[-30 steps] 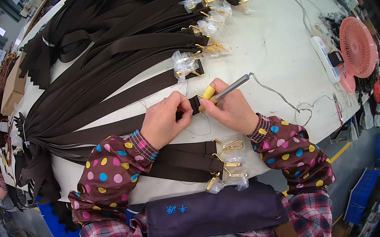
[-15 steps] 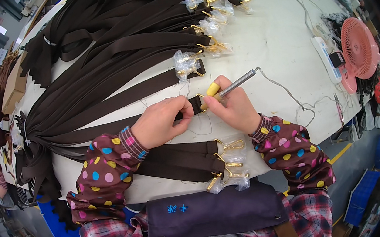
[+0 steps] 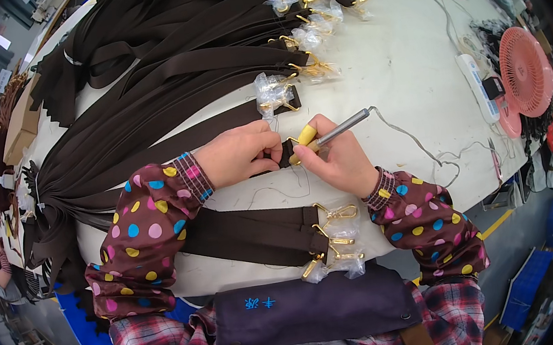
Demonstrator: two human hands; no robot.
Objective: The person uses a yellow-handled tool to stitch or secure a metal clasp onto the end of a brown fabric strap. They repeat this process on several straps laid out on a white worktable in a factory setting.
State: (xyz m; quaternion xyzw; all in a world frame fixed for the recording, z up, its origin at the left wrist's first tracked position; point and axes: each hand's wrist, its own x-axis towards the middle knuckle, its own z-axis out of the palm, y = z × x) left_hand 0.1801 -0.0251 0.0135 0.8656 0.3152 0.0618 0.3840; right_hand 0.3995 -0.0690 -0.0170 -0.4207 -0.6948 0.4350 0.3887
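Over the head camera I have the right hand with its fingers clamped on a corded silver pen-shaped tool beside the end of a dark brown webbing strap on the counter, and the left hand with fingers drawn together at that end, whether on webbing or thread I can't tell. Beyond the strap, a clear plastic bag wraps gold hardware; far to its left stands a cardboard box, contents hidden from me.
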